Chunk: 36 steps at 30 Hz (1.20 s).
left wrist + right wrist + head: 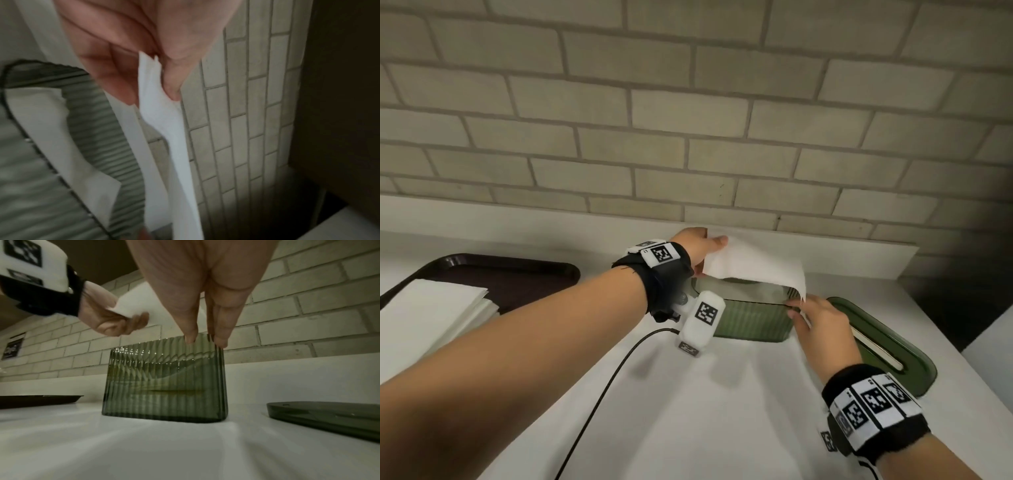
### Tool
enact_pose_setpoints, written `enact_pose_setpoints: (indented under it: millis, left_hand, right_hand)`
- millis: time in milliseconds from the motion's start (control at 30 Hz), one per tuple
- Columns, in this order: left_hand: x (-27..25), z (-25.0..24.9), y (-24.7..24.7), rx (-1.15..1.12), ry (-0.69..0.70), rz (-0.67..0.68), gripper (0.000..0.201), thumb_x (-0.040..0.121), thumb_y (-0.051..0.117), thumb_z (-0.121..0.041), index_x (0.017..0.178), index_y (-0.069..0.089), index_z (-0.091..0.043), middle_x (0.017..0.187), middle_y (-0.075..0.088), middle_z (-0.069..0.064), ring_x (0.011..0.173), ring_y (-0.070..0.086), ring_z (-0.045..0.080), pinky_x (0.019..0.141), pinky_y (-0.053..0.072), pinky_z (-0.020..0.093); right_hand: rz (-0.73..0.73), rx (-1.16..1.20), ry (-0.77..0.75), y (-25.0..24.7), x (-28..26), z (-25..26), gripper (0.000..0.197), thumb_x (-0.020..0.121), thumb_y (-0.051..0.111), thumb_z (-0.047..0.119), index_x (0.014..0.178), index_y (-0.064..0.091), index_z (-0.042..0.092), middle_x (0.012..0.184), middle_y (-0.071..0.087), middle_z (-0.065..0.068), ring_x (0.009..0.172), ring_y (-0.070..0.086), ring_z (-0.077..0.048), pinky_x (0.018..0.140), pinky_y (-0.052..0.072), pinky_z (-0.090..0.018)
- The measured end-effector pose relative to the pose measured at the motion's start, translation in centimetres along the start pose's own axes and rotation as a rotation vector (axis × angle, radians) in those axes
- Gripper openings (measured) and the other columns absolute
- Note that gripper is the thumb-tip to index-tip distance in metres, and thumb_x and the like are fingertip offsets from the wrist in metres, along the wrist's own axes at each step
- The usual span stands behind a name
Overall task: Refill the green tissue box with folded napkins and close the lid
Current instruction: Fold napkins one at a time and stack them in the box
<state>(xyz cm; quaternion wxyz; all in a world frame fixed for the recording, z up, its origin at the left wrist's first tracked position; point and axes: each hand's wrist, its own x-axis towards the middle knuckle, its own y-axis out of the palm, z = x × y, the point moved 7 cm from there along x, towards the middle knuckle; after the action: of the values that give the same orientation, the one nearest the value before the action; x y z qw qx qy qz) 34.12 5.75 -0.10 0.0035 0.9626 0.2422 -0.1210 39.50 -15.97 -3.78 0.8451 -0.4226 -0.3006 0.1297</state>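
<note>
From the head camera I am seeing my left hand (697,246) pinching one end of a napkin (753,267) above the open green tissue box (751,317), which is standing near the counter's (688,411) back edge; my right hand (822,322) is reaching to the napkin's other corner at the box's right end. The lid (887,342) is lying just right of the box, spare napkins (428,308) on a brown tray (517,274) at the left edge. The left wrist camera is showing thumb and fingers (115,78) pinching the paper (164,116): thin, limp, tearable, I judge, so best held by both corners. The right wrist camera is showing my straight, close-set fingertips (190,335) touching the ribbed box rim (164,344), holding nothing I can see.
</note>
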Motion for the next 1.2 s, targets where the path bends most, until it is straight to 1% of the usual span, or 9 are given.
enact_pose_setpoints:
  millis: [167,267,433,533,633,733,833,1033,1200]
  left_hand:
    - [1.1,1.0,-2.0,0.804,0.002,-0.159,0.052,0.094,0.053,-0.032,0.136,0.042,-0.003,0.138,0.049,0.013,0.122,0.051,0.031,0.097,0.043,0.034]
    - [1.5,1.7,-3.4,0.954,0.015,-0.223,0.056,0.093,0.053,-0.033,0.140,0.037,-0.008,0.141,0.046,0.011,0.126,0.047,0.029,0.100,0.040,0.032]
    - [1.5,2.0,-3.6,0.800,0.036,-0.161,0.051,0.091,0.058,-0.023,0.137,0.040,-0.016,0.130,0.053,0.011,0.101,0.060,0.033,0.069,0.051,0.033]
    - [1.6,2.2,-3.7,0.455,0.041,-0.124,0.045,0.091,0.058,-0.017,0.133,0.044,-0.021,0.128,0.052,0.008,0.085,0.056,0.023,0.047,0.045,0.025]
    - [1.4,2.0,-4.2,0.257,0.043,-0.136,0.042,0.091,0.059,-0.016,0.131,0.046,-0.021,0.122,0.051,0.008,0.079,0.054,0.017,0.043,0.044,0.021]
    - [1.4,1.7,-4.4,0.353,0.049,-0.148,0.048,0.090,0.061,-0.019,0.135,0.043,-0.020,0.116,0.051,0.008,0.085,0.053,0.019,0.055,0.049,0.024]
    - [1.5,1.7,-4.1,0.732,0.091,-0.146,0.058,0.085,0.067,-0.026,0.136,0.042,-0.019,0.124,0.055,0.011,0.105,0.057,0.024,0.083,0.045,0.026]
    - [1.8,2.0,-1.7,1.314,0.183,-0.080,0.034,0.087,0.062,-0.030,0.119,0.054,-0.026,0.121,0.060,-0.004,0.115,0.053,0.020,0.097,0.029,0.035]
    - [2.3,2.1,-0.7,1.473,0.091,-0.032,0.040,0.081,0.064,-0.024,0.119,0.054,-0.023,0.106,0.059,-0.002,0.104,0.054,0.021,0.097,0.024,0.040]
  right_hand:
    - [0.015,0.070,-0.028,0.4,-0.4,0.6,0.018,0.087,0.062,0.004,0.100,0.074,0.006,0.115,0.067,-0.014,0.103,0.065,-0.027,0.092,0.037,-0.014]
    - [0.026,0.088,-0.065,0.8,-0.6,1.1,0.019,0.087,0.063,0.005,0.102,0.075,0.010,0.114,0.068,-0.010,0.105,0.065,-0.024,0.093,0.039,-0.018]
    - [0.022,0.083,-0.100,0.3,-0.5,2.3,0.021,0.085,0.068,0.019,0.104,0.072,0.014,0.104,0.071,-0.002,0.104,0.062,-0.021,0.090,0.039,-0.020]
    - [-0.009,0.096,-0.097,-0.5,-0.1,2.8,0.031,0.085,0.067,0.025,0.115,0.066,0.020,0.101,0.070,-0.001,0.101,0.061,-0.021,0.095,0.046,-0.042]
    - [-0.073,0.121,-0.109,-1.3,0.6,2.9,0.029,0.086,0.067,0.022,0.114,0.068,0.019,0.124,0.064,-0.002,0.112,0.058,-0.022,0.102,0.041,-0.044]
    - [-0.082,0.092,-0.161,-1.5,1.2,3.0,0.020,0.085,0.066,0.012,0.104,0.073,0.015,0.136,0.055,-0.001,0.114,0.053,-0.019,0.101,0.042,-0.042]
    - [-0.055,0.059,-0.272,-1.1,1.5,3.0,0.020,0.077,0.071,0.001,0.089,0.078,0.015,0.106,0.073,0.000,0.089,0.057,-0.008,0.085,0.051,-0.037]
    - [0.062,-0.156,-0.371,-0.3,1.5,2.7,0.013,0.069,0.070,0.011,0.074,0.078,0.019,0.081,0.074,0.009,0.082,0.063,-0.017,0.078,0.034,-0.030]
    - [0.112,-0.140,-0.428,-1.1,2.5,3.1,0.018,0.064,0.057,0.015,0.060,0.073,0.022,0.076,0.072,0.011,0.079,0.065,-0.014,0.079,0.033,-0.031]
